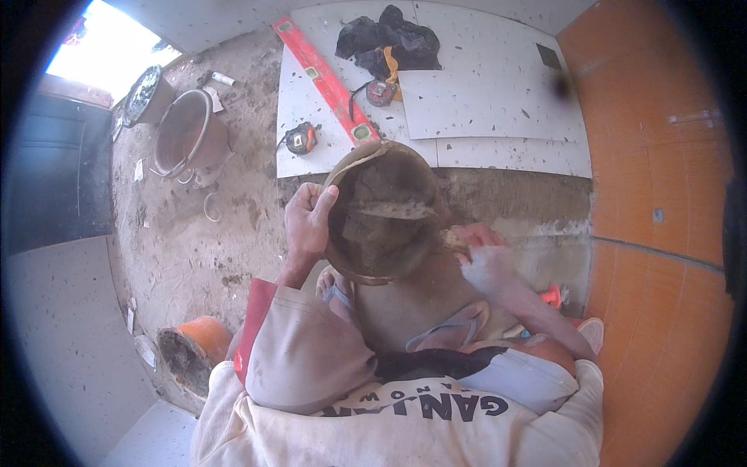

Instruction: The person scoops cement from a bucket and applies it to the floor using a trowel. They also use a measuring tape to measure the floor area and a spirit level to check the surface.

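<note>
My left hand (310, 214) grips the left rim of a round, dirt-coated bucket (342, 261), thumb over the edge. The bucket is tipped so that its dark inside shows, with grey residue and a pale streak across it. Close to the bucket's right side, my right hand (482, 251) is closed around a short yellowish, handle-like thing (450, 239). Blur hides what that thing belongs to. Below the bucket are my feet in blue-strapped flip-flops (455, 327).
Ahead, white boards (490, 105) carry a red spirit level (323, 78), two tape measures (300, 138) and a black plastic bag (389, 39). Left stand two buckets (191, 136); an orange bucket (204, 338) lies lower left. Orange tiled wall (654, 171) at right.
</note>
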A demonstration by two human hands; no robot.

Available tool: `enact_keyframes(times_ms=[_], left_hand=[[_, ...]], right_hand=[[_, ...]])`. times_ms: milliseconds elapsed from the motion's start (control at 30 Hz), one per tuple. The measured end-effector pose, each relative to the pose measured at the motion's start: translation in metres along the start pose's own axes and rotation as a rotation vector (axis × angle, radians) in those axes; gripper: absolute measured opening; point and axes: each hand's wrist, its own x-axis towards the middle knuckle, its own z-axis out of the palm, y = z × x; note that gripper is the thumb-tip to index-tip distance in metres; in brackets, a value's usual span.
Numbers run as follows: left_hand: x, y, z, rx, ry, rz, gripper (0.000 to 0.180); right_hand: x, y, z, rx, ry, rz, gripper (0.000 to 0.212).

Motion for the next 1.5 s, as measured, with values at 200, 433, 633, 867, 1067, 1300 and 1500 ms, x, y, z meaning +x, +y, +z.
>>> enact_keyframes(times_ms=[200, 433, 633, 867, 1067, 1300, 1500], left_hand=[[0.001, 0.002, -0.002, -0.023, 0.022, -0.013, 0.025], [-0.003, 0.012, 0.013, 0.151, 0.017, 0.094, 0.025], [0.001, -0.007, 0.01, -0.037, -0.009, 0.119, 0.025], [-0.001, 0.0, 0.003, -0.038, -0.029, 0.095, 0.025], [0.006, -0.008, -0.015, -0.119, -0.033, 0.02, 0.024], [0.008, 0.006, -0.008, -0.092, -0.001, -0.004, 0.025], [0.012, 0.002, -0.014, -0.038, -0.002, -0.01, 0.026]], right_hand=[[0.024, -0.017, -0.053, -0.141, -0.339, 0.362, 0.043], [0.012, -0.014, 0.003, 0.461, -0.511, 0.445, 0.034], [0.001, -0.021, 0.024, 0.742, -0.573, 0.351, 0.047], [-0.027, 0.01, 0.019, 0.762, -0.469, 0.288, 0.056], [-0.063, 0.052, -0.031, 0.658, -0.526, 0.472, 0.059], [-0.142, 0.125, -0.064, 0.692, -0.322, 0.825, 0.046], [-0.185, 0.207, -0.119, 0.433, -0.162, 0.92, 0.041]])
